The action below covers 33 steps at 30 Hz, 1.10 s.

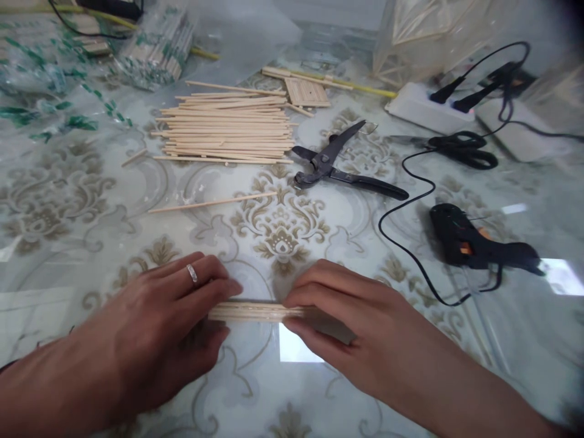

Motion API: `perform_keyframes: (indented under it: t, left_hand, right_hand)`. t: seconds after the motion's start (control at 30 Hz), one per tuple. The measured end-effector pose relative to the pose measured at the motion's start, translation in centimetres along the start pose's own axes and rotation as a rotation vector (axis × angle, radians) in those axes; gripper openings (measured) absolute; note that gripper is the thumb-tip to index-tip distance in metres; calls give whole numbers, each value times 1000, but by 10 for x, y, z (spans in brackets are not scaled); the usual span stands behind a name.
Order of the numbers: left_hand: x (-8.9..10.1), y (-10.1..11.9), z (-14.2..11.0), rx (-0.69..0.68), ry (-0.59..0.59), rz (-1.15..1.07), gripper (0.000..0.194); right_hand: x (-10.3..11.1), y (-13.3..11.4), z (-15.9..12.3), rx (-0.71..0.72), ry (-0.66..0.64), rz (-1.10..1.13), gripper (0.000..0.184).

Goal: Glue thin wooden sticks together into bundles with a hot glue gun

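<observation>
A short row of thin wooden sticks, lying side by side, spans the gap between my two hands just above the tabletop or on it; I cannot tell which. My left hand, with a ring on one finger, pinches the row's left end. Fingers and thumb of my right hand close around its right end. Both ends are hidden by the hands. Beyond them one loose stick lies on the patterned cover. Farther back is a pile of wooden sticks.
Dark pliers lie right of the pile. Black scissors rest before a white power strip. At right is a black glue gun with a trailing cord. Plastic-wrapped stick bundles and a small stick panel sit behind.
</observation>
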<state>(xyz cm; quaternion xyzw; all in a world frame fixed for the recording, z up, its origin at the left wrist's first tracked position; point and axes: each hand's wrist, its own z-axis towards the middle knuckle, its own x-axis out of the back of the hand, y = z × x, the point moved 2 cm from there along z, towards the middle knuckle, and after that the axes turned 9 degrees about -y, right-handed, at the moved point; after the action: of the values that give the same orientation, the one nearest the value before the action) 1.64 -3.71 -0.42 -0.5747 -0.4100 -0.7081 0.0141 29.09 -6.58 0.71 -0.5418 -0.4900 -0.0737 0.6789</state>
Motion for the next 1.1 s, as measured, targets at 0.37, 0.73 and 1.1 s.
perform_keyframes:
  t: [0.37,0.73,1.1]
  left_hand:
    - [10,-4,8,-26,-51,-212,25]
    - [24,4,12,16,-220,-367,38]
    - [26,8,13,61,-299,-469,23]
  right_hand:
    - [-3,-1,2,104,-2,-111,19]
    - [-9,-11,-2,213,43,-196,19]
    - [-14,-14,-7,297,51,-218,19]
